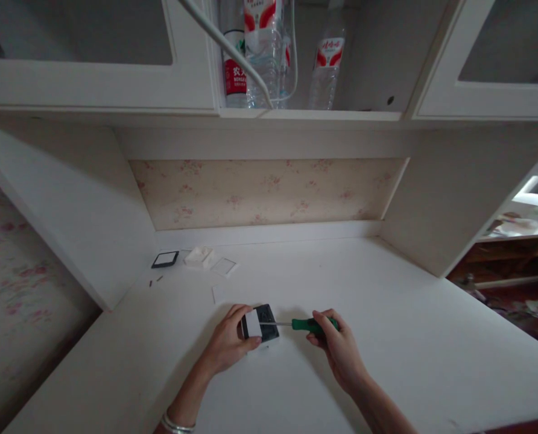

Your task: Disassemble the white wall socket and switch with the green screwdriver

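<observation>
The left hand [227, 343] has its grip closed around a small black-and-white switch module [260, 323], thumb on the near side and fingers curled over its far left edge, holding it flat on the counter [386, 337]. The right hand [336, 346] has its grip wrapped about the green handle of a screwdriver [312, 325], whose thin metal shaft lies nearly level and runs left until its tip meets the black part of the module. Both hands and the module sit near the front edge of the counter, a little left of its middle. A silver bracelet [176, 425] circles the left wrist. Just beyond the left hand lies a small white piece [217, 294]. Farther back, in the rear left corner of the counter, a black square frame [164, 259], a white plastic part [199, 256] and a flat white plate [224, 266] lie in a row, with two tiny dark screws [155, 281] in front of the frame. On the shelf above the counter stand clear water bottles [327, 60], with a white cable [233, 54] slanting in front of the left ones
</observation>
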`<state>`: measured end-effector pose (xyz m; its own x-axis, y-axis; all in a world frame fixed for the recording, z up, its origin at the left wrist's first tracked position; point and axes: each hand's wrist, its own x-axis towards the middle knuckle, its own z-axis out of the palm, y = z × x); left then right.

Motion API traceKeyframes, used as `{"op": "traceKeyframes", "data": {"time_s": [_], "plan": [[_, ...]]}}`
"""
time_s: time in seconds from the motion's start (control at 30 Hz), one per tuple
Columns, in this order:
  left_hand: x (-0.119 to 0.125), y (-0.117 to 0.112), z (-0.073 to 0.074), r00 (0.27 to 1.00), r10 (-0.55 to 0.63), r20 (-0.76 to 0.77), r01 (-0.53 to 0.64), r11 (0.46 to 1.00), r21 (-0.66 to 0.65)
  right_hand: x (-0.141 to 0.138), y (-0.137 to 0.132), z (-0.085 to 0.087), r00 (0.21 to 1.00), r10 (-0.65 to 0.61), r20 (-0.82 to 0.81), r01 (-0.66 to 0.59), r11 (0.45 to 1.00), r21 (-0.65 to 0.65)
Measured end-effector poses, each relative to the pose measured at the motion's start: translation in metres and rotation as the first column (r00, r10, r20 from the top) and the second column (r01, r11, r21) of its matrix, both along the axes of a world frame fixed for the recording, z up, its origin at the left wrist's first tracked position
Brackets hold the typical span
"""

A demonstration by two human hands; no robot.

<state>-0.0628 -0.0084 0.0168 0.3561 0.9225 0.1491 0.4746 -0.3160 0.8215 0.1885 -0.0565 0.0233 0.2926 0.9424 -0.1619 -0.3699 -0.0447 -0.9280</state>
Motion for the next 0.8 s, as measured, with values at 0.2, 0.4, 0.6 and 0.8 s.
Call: {"op": "traceKeyframes", "data": {"time_s": [0.2, 0.4, 0.6, 0.8], "plan": [[0.000, 0.000, 0.000, 1.000, 0.024, -0.008, -0.024, 1.000, 0.004, -0.003, 0.001, 0.000, 0.997, -0.067, 0.040, 0.067, 0.998, -0.005], [0.002, 0.000, -0.001, 0.998, 0.058, 0.006, -0.058, 0.998, 0.000, -0.007, 0.000, 0.000, 0.988, -0.142, 0.068, 0.144, 0.989, -0.020], [0.001, 0.003, -0.006, 0.996, 0.055, 0.071, -0.054, 0.998, -0.018, -0.013, -0.003, -0.010, 0.970, -0.232, 0.079, 0.234, 0.972, -0.024], [0.002, 0.004, -0.010, 0.982, 0.007, 0.191, 0.003, 0.999, -0.052, -0.014, -0.006, -0.013, 0.964, -0.245, 0.107, 0.249, 0.968, -0.023]]}}
